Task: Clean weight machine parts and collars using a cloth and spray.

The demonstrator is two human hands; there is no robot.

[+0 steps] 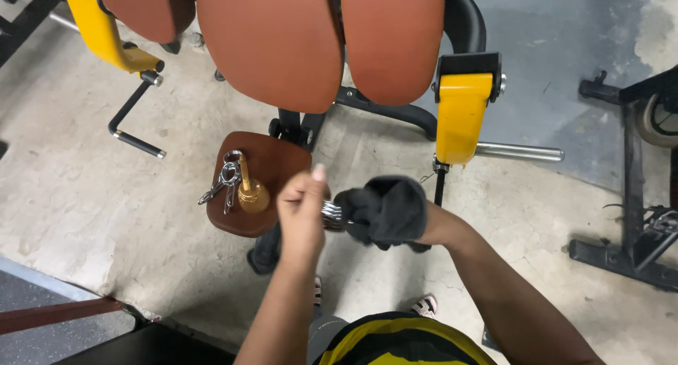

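My left hand (302,211) is closed around one end of a small ribbed chrome metal piece (331,215), held over the floor just right of a small brown padded seat (272,160). My right hand (424,227) is wrapped in a black cloth (385,208), and the cloth is closed over the other end of the metal piece. Only a short shiny section of it shows between the two hands. On the seat lie chrome spring clips (224,181) and a brass oil can (251,193) with a long spout.
Large brown pads (272,40) of a gym machine hang above, with yellow arms (462,114) (99,30), a steel peg (519,152) and a black crank handle (131,121). Another black machine frame (635,195) stands at right. The floor is cracked concrete; my shoe tips (425,306) show below.
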